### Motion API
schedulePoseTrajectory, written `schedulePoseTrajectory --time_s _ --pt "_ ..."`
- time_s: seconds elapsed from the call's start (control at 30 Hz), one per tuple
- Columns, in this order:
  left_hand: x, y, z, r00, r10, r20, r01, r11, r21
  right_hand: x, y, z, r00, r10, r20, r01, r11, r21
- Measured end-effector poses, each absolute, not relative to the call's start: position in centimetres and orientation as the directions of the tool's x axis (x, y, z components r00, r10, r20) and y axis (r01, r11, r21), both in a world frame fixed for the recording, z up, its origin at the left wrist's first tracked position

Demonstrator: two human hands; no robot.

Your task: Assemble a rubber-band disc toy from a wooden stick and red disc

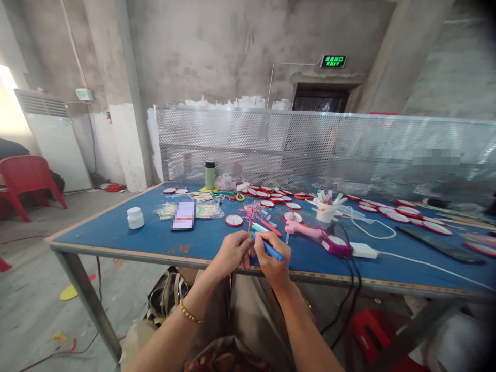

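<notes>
Both my hands meet over the near edge of the blue table [124,230]. My right hand [271,258] is closed round a blue stick-like tool [271,250] that points up to the left. My left hand [232,253] pinches a thin stick [249,227] that stands upright between its fingertips, right beside the blue tool's end. A pink glue gun [310,232] lies just beyond my right hand. Red and pink sticks [267,226] lie ahead of my fingers.
Several round red-rimmed discs [234,220] are spread across the table. Also there: a white jar [135,217], bagged wooden sticks [201,209], a green bottle [210,174], a paper cup of sticks [325,209], a white adapter [364,250] with cables, a dark phone [442,244]. Perforated metal screen [310,144] behind. Red chair [27,181] left.
</notes>
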State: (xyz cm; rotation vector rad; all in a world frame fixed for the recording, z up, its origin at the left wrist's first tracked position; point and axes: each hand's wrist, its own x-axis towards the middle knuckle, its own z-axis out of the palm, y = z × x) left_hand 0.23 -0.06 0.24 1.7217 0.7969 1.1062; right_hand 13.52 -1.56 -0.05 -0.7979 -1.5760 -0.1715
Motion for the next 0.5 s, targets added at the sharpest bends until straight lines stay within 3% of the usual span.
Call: schedulePoseTrajectory --time_s 0.2,0.5 --pt "0.19 -0.21 0.37 0.390 0.864 0.317 0.029 -0.356 0.934 13.53 -1.60 -0.10 0.090 0.373 0.923 0.594 0.724 -0.351" --pt "0.22 -0.05 0.08 0.390 0.858 0.334 0.045 -0.381 0.924 13.54 -1.63 0.00 0.032 0.387 0.921 0.584 0.741 -0.332"
